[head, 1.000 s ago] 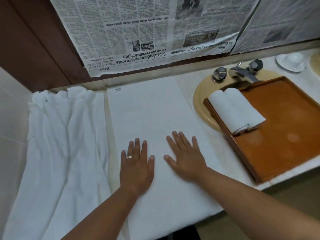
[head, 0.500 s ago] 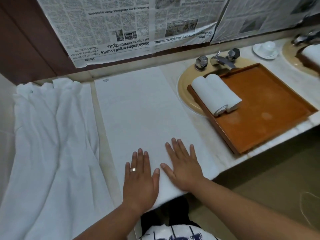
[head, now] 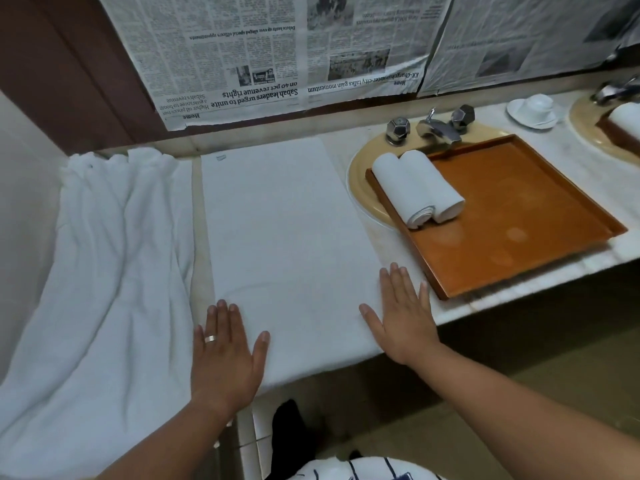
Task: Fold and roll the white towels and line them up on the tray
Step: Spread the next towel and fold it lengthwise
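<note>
Towel (head: 287, 244): white, spread flat and smooth on the surface (head: 502, 292), long side running from back edge to front edge, near end at the front edge.
Left hand (head: 227, 355): released, palm down, fingers straight, pressing flat on the towel's near left corner. Ring (head: 210, 338) on one finger.
Right hand (head: 403, 317): released, palm down, fingers straight, on the towel's near right corner; thumb on the cloth, outer fingers past its edge on the bare surface.
Tray (head: 519, 216): brown wood, on the surface right of the towel, set partly over the basin (head: 358, 181), turned at an angle to the front edge.
Rolled towels (head: 417, 187): two white rolls, side by side and touching, along the tray's left rim.
Loose towels (head: 104, 271): crumpled white heap at the left end of the surface, just beside the flat one, apart from it.
Faucet (head: 433, 128): chrome, behind the tray at the back edge.
Cup and saucer (head: 535, 107): white, at the back edge, right of the faucet.
Newspaper (head: 277, 53): sheets hung upside down above the back edge.
</note>
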